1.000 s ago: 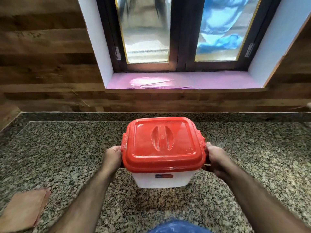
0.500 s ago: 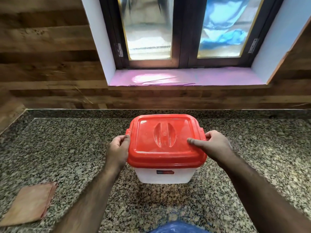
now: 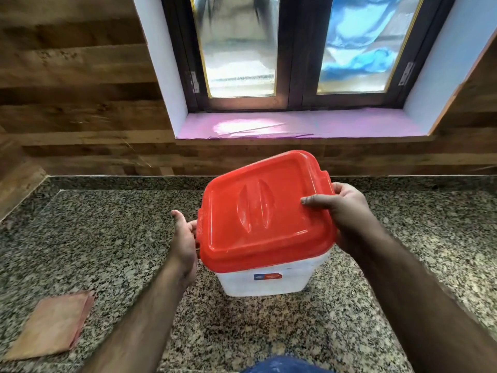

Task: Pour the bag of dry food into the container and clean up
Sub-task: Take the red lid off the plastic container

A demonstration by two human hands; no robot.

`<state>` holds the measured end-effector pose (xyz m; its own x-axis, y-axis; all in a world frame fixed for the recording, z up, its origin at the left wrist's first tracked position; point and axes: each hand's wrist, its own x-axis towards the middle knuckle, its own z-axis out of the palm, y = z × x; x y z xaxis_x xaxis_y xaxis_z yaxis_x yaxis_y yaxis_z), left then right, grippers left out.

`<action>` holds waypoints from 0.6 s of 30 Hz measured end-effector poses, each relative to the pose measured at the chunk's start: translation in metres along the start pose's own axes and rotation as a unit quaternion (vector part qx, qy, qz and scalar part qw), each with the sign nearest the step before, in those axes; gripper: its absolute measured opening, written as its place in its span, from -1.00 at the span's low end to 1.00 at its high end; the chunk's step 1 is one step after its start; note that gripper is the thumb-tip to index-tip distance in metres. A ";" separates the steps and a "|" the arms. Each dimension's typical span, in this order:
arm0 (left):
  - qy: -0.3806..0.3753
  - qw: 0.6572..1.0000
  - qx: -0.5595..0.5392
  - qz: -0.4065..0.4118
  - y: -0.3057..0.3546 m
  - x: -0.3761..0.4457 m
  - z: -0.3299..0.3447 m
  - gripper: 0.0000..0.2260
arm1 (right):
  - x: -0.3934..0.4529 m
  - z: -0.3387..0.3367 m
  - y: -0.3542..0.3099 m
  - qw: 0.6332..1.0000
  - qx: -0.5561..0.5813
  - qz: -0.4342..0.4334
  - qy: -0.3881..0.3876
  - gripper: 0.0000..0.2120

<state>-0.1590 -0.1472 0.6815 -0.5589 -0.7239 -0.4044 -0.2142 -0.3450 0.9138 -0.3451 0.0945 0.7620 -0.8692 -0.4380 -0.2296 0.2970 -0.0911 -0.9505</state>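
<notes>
Lid (image 3: 265,211), tilted, is gripped at its right edge by the right hand (image 3: 341,211); the container (image 3: 265,281) between both hands is steadied by the left hand (image 3: 184,238), fingers hidden; a jerk could topple it.

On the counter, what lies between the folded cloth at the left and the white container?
In the head view, only the left forearm crosses above that stretch; the granite counter between the folded cloth and the white container is otherwise bare.

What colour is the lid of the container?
The lid is red-orange, seen best in the head view.
</notes>
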 end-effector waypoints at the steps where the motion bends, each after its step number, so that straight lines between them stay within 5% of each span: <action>1: 0.002 1.000 0.002 -0.002 0.001 0.000 -0.001 -0.07 | -0.005 0.003 -0.007 0.999 0.040 -0.003 -0.022 -0.50; 6: -0.015 0.999 0.025 0.043 0.000 -0.002 -0.003 -0.21 | -0.015 0.004 -0.038 0.985 0.135 -0.088 -0.062 -0.44; 9: 0.083 0.971 0.132 0.179 -0.005 -0.004 0.002 -0.28 | -0.008 -0.007 -0.053 0.971 0.162 -0.174 -0.022 -0.45; 11: 0.106 0.888 0.286 0.343 -0.007 -0.012 0.004 -0.23 | -0.005 -0.016 -0.057 0.957 0.128 -0.258 0.019 -0.44; 13: 0.048 0.786 0.406 0.464 -0.009 -0.023 0.012 -0.26 | -0.003 -0.025 -0.057 0.936 0.041 -0.341 0.073 -0.44; 16: -0.084 0.653 0.537 0.528 -0.018 -0.034 0.035 -0.34 | 0.002 -0.040 -0.049 0.884 -0.135 -0.428 0.129 -0.48; 18: -0.141 0.602 0.581 0.529 -0.026 -0.036 0.051 -0.40 | 0.010 -0.053 -0.036 0.836 -0.267 -0.454 0.154 -0.58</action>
<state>-0.1747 -0.0818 0.6745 -0.9539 0.0162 0.2998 0.0575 0.9899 0.1296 -0.3849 0.1406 0.7828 -0.7260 -0.1471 0.6718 -0.6873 0.1882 -0.7016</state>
